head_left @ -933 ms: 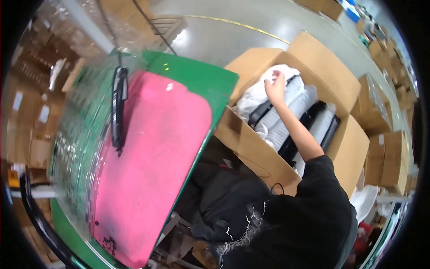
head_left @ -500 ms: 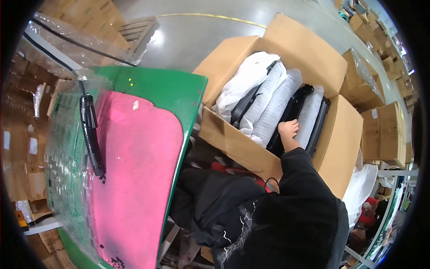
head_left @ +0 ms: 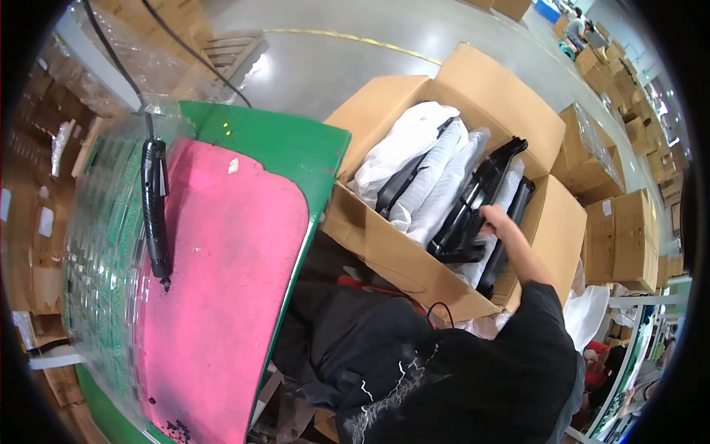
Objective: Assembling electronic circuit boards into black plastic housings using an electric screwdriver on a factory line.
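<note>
My right hand (head_left: pixel 494 220) reaches into an open cardboard box (head_left: pixel 384 240) and is closed on the edge of a long black plastic part (head_left: pixel 473 198). The part is glossy, with a bent lower end, and sits tilted and partly raised among wrapped pieces. To its left lie white foam-wrapped pieces (head_left: pixel 444 185); on its right are another wrapped piece (head_left: pixel 510 185) and a second black part (head_left: pixel 521 207). My fingertips are partly hidden by the part. My left hand is out of sight; only its dark sleeve shows near the green table.
A green table (head_left: pixel 296 140) with a pink mat (head_left: pixel 229 274) stands at left. A black corded screwdriver (head_left: pixel 154 214) hangs above it, beside stacked clear trays (head_left: pixel 100 259). Closed cartons (head_left: pixel 625 237) stand at right. A distant person (head_left: pixel 578 29) is at the far right.
My right hand has taken hold of the black part and raised it from its slot, so more of it shows. The view has shifted slightly.
</note>
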A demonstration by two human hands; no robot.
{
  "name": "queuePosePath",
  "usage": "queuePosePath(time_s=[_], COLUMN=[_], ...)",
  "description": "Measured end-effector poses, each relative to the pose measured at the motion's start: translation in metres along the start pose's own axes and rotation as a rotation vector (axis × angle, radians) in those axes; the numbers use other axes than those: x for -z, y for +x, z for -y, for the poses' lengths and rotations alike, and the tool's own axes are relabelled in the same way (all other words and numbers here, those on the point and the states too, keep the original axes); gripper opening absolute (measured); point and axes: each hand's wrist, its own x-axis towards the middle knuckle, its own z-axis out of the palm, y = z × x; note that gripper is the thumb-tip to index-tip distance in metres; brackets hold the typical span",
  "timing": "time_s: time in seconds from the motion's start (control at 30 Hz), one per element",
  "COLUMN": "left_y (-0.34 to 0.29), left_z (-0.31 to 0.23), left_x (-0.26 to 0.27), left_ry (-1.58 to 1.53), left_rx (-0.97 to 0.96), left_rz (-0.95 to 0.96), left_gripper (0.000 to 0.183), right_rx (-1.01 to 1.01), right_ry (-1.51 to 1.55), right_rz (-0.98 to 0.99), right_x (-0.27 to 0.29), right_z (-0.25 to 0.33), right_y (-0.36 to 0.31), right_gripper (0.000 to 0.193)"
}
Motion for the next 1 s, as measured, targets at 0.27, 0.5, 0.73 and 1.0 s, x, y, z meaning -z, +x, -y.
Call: queuePosePath(time_s=[0.27, 0.5, 0.73, 1.0], left_y=[0.021, 0.029, 0.052, 0.043], left_z=[-0.056, -0.128, -0.075, -0.042], left_x=[-0.066, -0.146, -0.162, -0.161], left_ry=[-0.207, -0.450, 0.050, 0.090], left_rx=[-0.169, -0.272, -0.362, -0.383], left_rz=[0.493, 0.914, 0.988, 0.914], left_gripper=[0.012, 0.035, 0.038, 0.027], right_rx=[0.494, 0.634, 1.035, 2.091], right_ry=[0.594, 0.365, -0.592, -0.704], right_rz=[0.151, 0.938, 1.667, 0.987], right_x=[-0.054, -0.180, -0.228, -0.408], right_z=[0.100, 0.085, 0.133, 0.273], right_y=[-0.210, -0.332, -0.376, -0.432], right_gripper=[0.014, 0.020, 0.014, 0.023])
